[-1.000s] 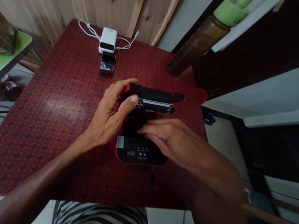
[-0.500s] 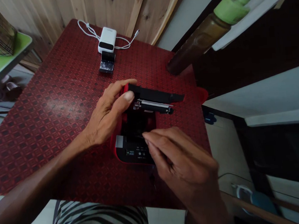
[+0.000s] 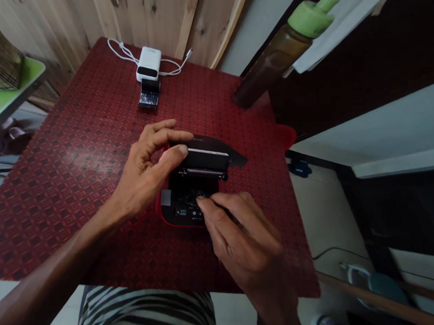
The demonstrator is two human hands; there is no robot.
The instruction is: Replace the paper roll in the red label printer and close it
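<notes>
Head view: we work at a compact black-and-red portable printer (image 3: 185, 214), its hinged black lid (image 3: 205, 158) partly raised, on the near middle of a red patterned tablecloth (image 3: 75, 191). Our left hand (image 3: 147, 167) is part-curled, its thumb (image 3: 177, 152) pressed against the lid's left end, gripping it. Our right hand (image 3: 239, 234) is loosely bent, its fingertips (image 3: 204, 202) reaching into the open compartment (image 3: 193, 191); whether they pinch anything, we cannot tell. The step in hand looks like work inside that compartment; the next move calls for those fingers to finish before the lid comes down.
</notes>
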